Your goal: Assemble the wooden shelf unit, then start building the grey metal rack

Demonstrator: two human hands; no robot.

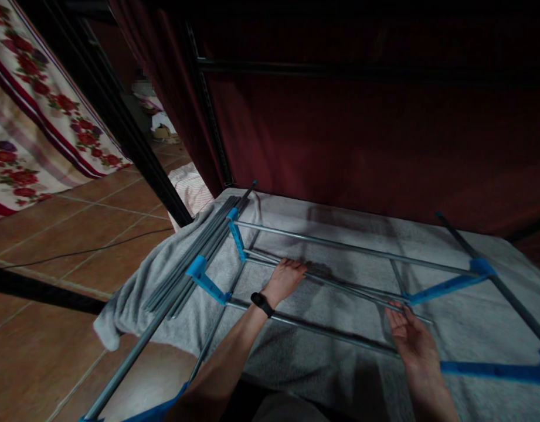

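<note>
A frame of grey metal tubes (340,241) and blue plastic connectors (210,287) stands over the grey blanket. My left hand (287,278), with a black band on its wrist, is closed around a thin loose tube (349,287) that slants across the frame's middle. Palm up near that tube's right end, my right hand (408,334) has its fingers stretched out, with the tube lying across the fingertips. Another blue connector (441,287) is just beyond the right hand. Part of the tube is hidden under my left fingers.
Several grey tubes (199,252) lie bundled on the blanket (164,258) at left. Black metal posts (133,140) and a dark red curtain (362,140) bound the surface. A cable (89,250) crosses the tiled floor (115,217). Floral cloth (54,105) hangs at upper left.
</note>
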